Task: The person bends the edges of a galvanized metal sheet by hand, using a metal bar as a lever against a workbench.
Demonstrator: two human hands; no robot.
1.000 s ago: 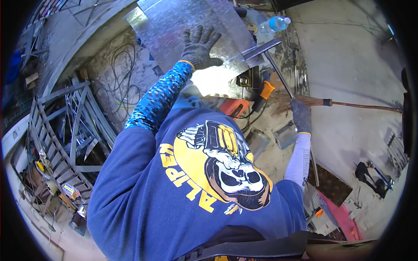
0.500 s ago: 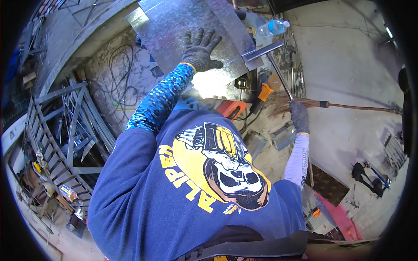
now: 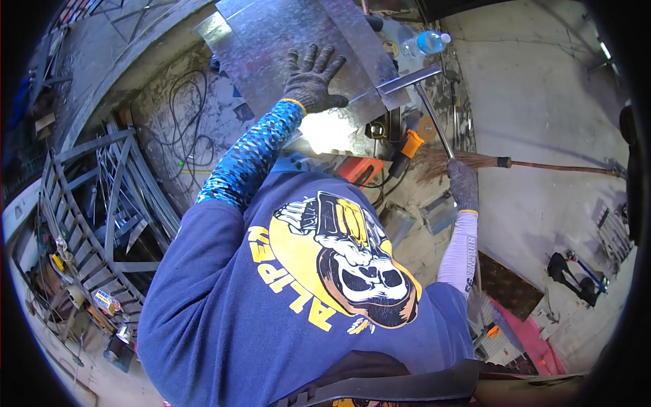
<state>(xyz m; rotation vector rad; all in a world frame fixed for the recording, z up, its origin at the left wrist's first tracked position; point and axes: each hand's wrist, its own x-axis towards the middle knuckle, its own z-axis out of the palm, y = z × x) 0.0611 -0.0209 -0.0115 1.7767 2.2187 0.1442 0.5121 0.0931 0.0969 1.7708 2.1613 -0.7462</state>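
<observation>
A grey sheet of metal (image 3: 271,41) lies at the top of the view, with a narrower metal strip (image 3: 359,41) along its right side. My left hand (image 3: 314,78), in a dark knit glove, is pressed flat on the sheet with its fingers spread. My gloved right hand (image 3: 464,184) is wrapped round the handle of a long-headed hammer (image 3: 434,112). The hammer's head is at the sheet's right corner; whether it touches is hard to tell. Bright glare covers the sheet's near edge below my left hand.
Right of the sheet are a water bottle (image 3: 431,42), a tape measure (image 3: 377,129) and an orange-and-black power tool (image 3: 409,146). A broom (image 3: 491,161) lies beyond my right hand. Metal frames (image 3: 115,203) pile up at left, near a coiled cable (image 3: 190,108).
My right hand has shifted slightly left and toward me, and the hammer's handle has swung a little with it. The hammer's head and my left hand look unmoved.
</observation>
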